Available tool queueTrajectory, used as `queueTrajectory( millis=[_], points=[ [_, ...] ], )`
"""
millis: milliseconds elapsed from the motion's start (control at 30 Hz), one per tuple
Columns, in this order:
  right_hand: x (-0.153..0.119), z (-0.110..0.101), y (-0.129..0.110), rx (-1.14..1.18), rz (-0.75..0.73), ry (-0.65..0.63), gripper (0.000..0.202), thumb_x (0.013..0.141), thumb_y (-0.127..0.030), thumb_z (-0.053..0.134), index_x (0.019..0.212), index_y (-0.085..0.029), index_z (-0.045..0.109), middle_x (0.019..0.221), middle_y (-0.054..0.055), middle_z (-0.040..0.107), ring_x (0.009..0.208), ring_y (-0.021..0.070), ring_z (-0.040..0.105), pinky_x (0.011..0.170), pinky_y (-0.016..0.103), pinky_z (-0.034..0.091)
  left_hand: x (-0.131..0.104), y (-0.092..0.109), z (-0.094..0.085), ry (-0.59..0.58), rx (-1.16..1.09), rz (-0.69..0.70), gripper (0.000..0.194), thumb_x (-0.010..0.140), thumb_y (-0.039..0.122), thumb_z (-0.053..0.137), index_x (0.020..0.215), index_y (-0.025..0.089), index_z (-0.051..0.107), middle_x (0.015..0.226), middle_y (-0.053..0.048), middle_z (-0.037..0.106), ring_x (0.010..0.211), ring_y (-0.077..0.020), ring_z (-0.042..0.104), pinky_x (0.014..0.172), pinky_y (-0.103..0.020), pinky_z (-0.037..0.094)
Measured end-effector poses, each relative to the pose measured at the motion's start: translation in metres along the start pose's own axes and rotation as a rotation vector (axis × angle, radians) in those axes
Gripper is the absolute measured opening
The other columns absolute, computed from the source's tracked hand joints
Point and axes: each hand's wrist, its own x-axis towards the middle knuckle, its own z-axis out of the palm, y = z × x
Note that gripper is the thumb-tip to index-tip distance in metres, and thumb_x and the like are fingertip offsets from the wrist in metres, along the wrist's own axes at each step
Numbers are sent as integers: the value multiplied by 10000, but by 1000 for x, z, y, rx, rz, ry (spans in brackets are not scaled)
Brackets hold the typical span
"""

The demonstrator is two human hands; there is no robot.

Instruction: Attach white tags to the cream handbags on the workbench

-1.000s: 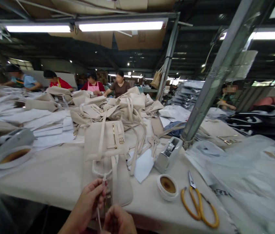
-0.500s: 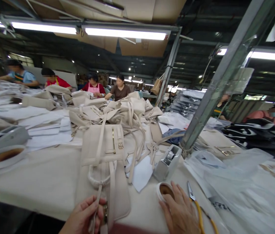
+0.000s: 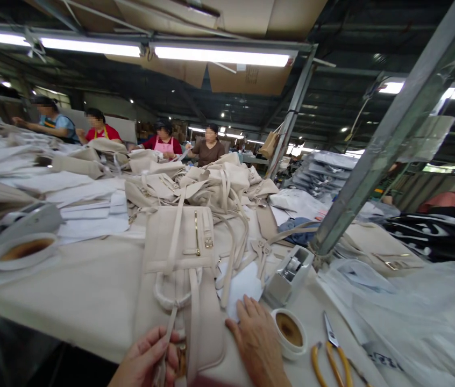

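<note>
A beige backpack (image 3: 207, 328) with a gold zipper and buckle lies in front of me on the table. Its handle (image 3: 163, 295) has a clear or white wrapping. My left hand (image 3: 153, 355) pinches a narrow beige strap (image 3: 171, 322) beside a gold metal piece near the bag's lower end. To the right of the bag, my right hand (image 3: 257, 338) lies palm down with its fingers stretched out, the tips at the lower edge of a white sheet (image 3: 243, 287). Just right of that hand stands a small white bowl (image 3: 303, 344) with brown stuff inside.
Yellow-handled scissors (image 3: 332, 349) and a grey tape dispenser (image 3: 288, 277) are at the right. Beyond rises a heap of beige bags (image 3: 219, 180). A slanted metal post (image 3: 372, 145) and clear plastic (image 3: 413, 312) stand right. Several co-workers sit behind the heap.
My right hand has moved left, off the white bowl and over to the white sheet. My left hand keeps its hold on the strap. The whole view has shifted slightly.
</note>
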Motion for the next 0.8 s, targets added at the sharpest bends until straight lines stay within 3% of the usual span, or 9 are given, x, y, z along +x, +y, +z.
queueTrajectory(
  millis=[133,300,500,667,800],
  points=[
    [-7,-2,8,72,-38,-25,219,832,-39,523,835,-229,632,943,38,727,836,210,634,760,320,403,3,0,-3,-20,16,-11,376,590,410,852,806,146,692,553,9,629,388,-81,535,395,-165,382],
    [-14,-6,14,191,2,-34,206,838,-54,503,723,-219,546,706,12,636,674,187,575,637,296,345,-1,4,2,-14,14,-18,394,565,414,862,788,136,694,541,7,622,379,-81,525,391,-167,366],
    [-17,-7,21,336,-3,-92,184,904,-137,473,757,-212,555,757,34,664,702,188,595,651,285,375,-7,10,8,-20,29,-9,330,623,376,832,798,138,686,564,3,628,420,-83,542,436,-179,403],
    [-12,-14,25,386,62,-186,171,862,-181,573,698,-206,530,731,20,658,697,186,610,640,274,398,-8,12,13,22,17,-29,407,531,396,880,769,127,688,541,8,620,395,-74,514,420,-182,408],
    [-7,-20,27,434,99,-251,162,851,-192,584,694,-205,545,747,19,665,715,185,622,648,269,419,-12,19,23,33,-70,-113,390,499,306,909,756,124,680,598,-3,638,466,-81,545,464,-191,446]
  ],
)
